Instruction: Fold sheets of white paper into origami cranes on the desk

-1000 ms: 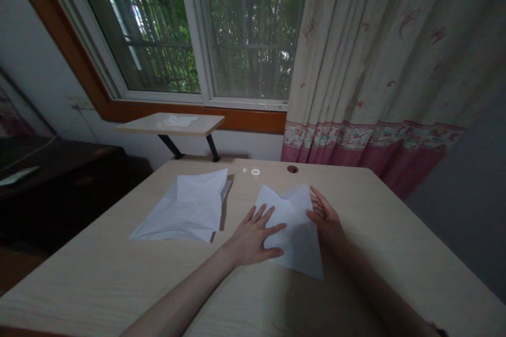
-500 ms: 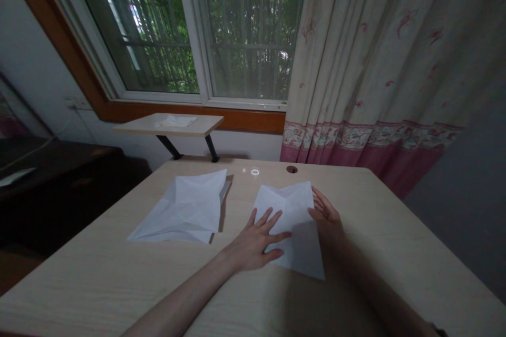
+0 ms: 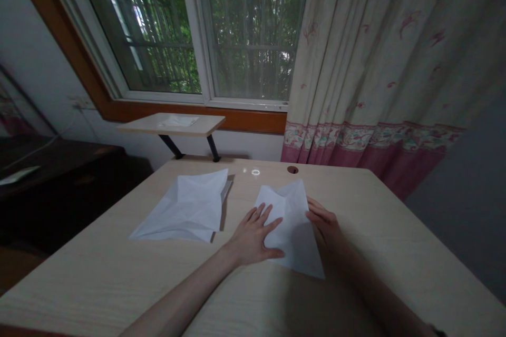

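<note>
Fingers (image 3: pixel 264 214) flat, left hand (image 3: pixel 253 239), right hand (image 3: pixel 324 224), first sheet (image 3: pixel 298 245), second sheet (image 3: pixel 187 208)

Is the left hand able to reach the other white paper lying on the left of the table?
Probably yes. The left hand rests flat on the folded paper, and the other white paper lies close to its left on the table, with only bare wood between them.

white folded paper sheet (image 3: pixel 294 242), creased, far corners lifted, on table
</note>
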The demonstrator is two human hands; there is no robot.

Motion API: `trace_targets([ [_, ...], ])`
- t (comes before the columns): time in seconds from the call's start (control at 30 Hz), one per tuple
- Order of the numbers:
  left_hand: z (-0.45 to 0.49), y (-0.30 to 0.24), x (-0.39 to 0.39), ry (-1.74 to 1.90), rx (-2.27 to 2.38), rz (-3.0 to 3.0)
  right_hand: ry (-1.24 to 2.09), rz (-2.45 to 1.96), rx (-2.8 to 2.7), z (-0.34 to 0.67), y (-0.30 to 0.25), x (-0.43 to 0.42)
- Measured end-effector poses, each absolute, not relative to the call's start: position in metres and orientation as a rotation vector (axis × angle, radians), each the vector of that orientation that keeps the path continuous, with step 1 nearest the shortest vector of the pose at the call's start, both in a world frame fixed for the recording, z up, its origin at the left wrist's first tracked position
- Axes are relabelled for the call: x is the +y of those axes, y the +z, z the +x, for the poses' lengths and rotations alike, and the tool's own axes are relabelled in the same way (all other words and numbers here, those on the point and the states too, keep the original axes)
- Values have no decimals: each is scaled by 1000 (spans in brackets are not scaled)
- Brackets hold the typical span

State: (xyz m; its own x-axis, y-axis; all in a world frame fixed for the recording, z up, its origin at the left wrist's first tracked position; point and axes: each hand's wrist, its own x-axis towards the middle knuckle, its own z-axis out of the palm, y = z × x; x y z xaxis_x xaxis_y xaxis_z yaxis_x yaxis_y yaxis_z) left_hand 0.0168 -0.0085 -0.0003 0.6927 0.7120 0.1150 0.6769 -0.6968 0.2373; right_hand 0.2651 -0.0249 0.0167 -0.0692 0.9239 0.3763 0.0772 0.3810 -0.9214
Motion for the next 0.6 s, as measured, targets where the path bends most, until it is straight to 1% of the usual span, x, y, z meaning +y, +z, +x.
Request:
trace_targets([
  [0.33,19,-2,-5,352,1330,2706,995,-894,-1491,257,22,-32],
  [0.6,18,-3,-5,402,1339,2641,1041,-883,-1551,258,20,-34],
])
